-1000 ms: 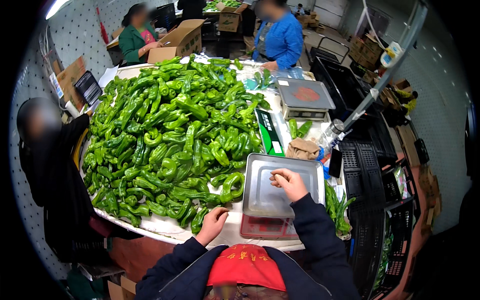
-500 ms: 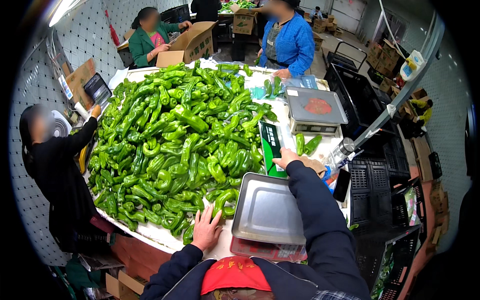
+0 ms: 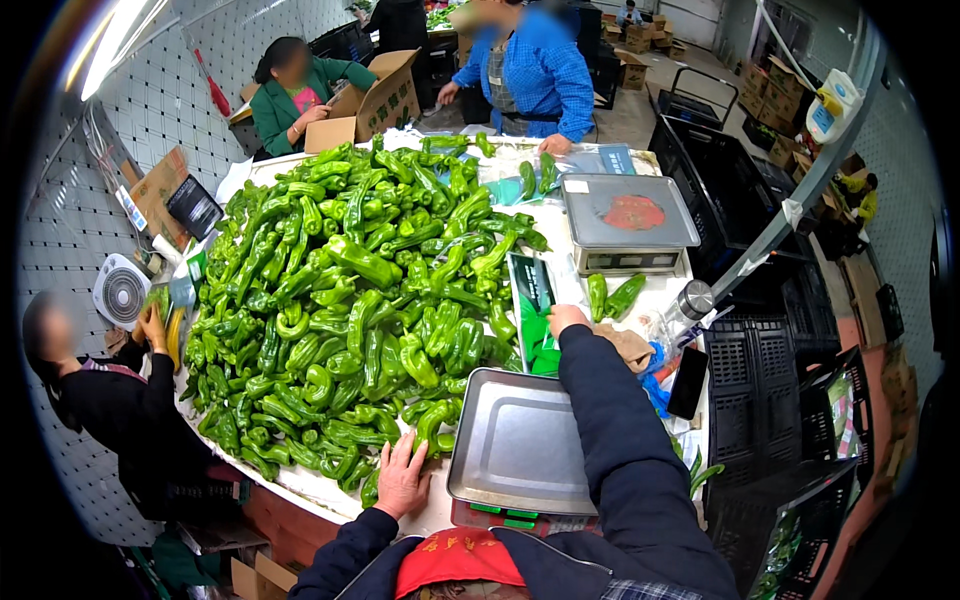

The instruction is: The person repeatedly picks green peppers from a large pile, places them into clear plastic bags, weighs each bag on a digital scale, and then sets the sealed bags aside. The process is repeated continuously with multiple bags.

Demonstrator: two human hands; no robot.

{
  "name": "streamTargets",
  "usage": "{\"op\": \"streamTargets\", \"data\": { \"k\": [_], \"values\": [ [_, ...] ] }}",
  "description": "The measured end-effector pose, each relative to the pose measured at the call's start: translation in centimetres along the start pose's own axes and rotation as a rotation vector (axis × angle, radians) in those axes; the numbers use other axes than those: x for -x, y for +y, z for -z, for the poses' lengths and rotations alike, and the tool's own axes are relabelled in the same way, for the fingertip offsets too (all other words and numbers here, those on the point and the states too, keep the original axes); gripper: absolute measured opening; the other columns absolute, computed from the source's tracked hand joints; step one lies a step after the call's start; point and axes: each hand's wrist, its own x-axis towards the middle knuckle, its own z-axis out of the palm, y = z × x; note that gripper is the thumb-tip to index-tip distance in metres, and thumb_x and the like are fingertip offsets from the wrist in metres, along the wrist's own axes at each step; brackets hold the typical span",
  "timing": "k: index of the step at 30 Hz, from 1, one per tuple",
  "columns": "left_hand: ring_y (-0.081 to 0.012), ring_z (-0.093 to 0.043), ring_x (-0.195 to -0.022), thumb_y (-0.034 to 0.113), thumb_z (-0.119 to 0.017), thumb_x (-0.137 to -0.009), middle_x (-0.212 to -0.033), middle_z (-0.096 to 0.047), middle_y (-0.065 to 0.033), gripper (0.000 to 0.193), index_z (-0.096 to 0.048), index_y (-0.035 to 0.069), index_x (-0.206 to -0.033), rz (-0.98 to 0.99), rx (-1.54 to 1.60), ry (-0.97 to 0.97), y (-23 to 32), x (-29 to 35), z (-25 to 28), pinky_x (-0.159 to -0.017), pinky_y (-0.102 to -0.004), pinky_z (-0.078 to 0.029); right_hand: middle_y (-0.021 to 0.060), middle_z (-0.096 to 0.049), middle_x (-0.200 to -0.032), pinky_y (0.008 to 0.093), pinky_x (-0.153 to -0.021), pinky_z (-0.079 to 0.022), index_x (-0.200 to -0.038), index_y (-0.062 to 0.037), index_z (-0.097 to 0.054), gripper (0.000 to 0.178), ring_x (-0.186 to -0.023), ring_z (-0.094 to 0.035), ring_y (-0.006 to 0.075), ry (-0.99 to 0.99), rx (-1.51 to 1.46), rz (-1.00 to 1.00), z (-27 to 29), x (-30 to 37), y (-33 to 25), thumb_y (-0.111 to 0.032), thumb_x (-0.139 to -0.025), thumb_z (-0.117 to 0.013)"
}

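Left bare hand (image 3: 400, 480): lying open, palm down, fingers spreading, at near edge of white-covered table (image 3: 437, 508); fingertips reaching right up to nearest peppers, contact unclear.
Right bare hand (image 3: 568, 320): resting at right edge of flat green-and-white printed pack (image 3: 532, 318); fingers partly hiding, gripping or only touching: cannot tell.
Long glossy green peppers (image 3: 345, 300): heaping over left and middle of surface, spreading from far edge nearly to near edge.
Square silver metal pan (image 3: 520, 435): sitting on red scale base at near edge of surface, right of left hand; right sleeve crossing its right side.
Grey flat-topped scale (image 3: 632, 212): standing toward far right corner, showing reddish stain on plate; two loose peppers lying just before it.
Right edge of surface: holding crumpled brown cloth (image 3: 630, 348), silver-capped bottle (image 3: 692, 302), black phone (image 3: 687, 383).
Black plastic crates (image 3: 755, 370): standing beyond right edge.
Co-workers: blue-jacketed person (image 3: 540, 75) leaning one hand at far edge; green-jacketed person (image 3: 300, 95) handling open brown cardboard box (image 3: 388, 95) at far left corner; dark-clothed person (image 3: 125, 400) working at left edge.
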Motion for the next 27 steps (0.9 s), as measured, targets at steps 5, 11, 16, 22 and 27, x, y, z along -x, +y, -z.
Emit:
{"op": "streamTargets", "data": {
  "k": [5,11,16,22,27],
  "values": [
    [-0.0362,-0.036,-0.141,0.023,-0.074,-0.078,-0.153,-0.035,-0.0207,0.075,-0.043,0.012,-0.145,-0.008,-0.007,-0.024,-0.2,0.3,0.3,-0.115,-0.0579,-0.023,0.0213,-0.068,-0.092,0.0499,-0.08,-0.051,-0.094,-0.006,-0.07,0.023,-0.092,-0.064,0.0424,0.364,-0.174,-0.021,3.1,-0.2,-0.3,-0.028,-0.088,-0.064],
    [-0.0377,-0.035,-0.141,0.034,-0.075,-0.08,-0.153,-0.036,-0.0218,0.081,-0.038,0.012,-0.149,-0.053,0.061,-0.012,-0.7,0.1,0.7,-0.116,-0.0586,-0.02,0.0116,-0.068,-0.079,0.0353,-0.068,-0.049,-0.096,-0.0037,-0.069,0.012,-0.074,-0.065,0.019,0.402,-0.812,0.317,12.7,4.2,-7.5,-0.012,-0.092,-0.061],
    [-0.04,-0.033,-0.143,0.033,-0.077,-0.08,-0.153,-0.034,-0.0265,0.09,-0.032,0.003,-0.151,0.031,0.446,0.072,-1.1,0.0,2.4,-0.117,-0.051,-0.025,0.0016,-0.068,-0.091,0.0271,-0.077,-0.048,-0.106,-0.0017,-0.067,0.016,-0.084,-0.058,0.0071,0.017,-0.995,0.676,13.4,14.0,-14.5,-0.004,-0.096,-0.056],
    [-0.0435,-0.025,-0.146,0.031,-0.09,-0.066,-0.16,-0.019,-0.027,0.123,-0.012,-0.001,-0.156,-0.128,0.499,0.378,0.7,-2.0,11.8,-0.118,-0.0478,-0.024,0.0018,-0.064,-0.085,0.0276,-0.08,-0.048,-0.105,0.0001,-0.064,0.017,-0.084,-0.057,0.0089,-0.564,-0.824,0.801,9.4,25.1,-19.4,-0.014,-0.099,-0.057],
    [-0.0354,-0.039,-0.139,0.036,-0.091,-0.066,-0.14,-0.049,-0.0216,0.128,-0.009,0.005,-0.158,-0.392,0.943,0.147,-0.3,-2.6,16.7,-0.116,-0.0476,-0.026,0.0024,-0.067,-0.093,0.0285,-0.077,-0.047,-0.119,0.0013,-0.064,0.029,-0.084,-0.056,0.0091,-0.933,-0.772,0.831,10.1,29.3,-22.3,-0.021,-0.102,-0.055]
  ]
}}
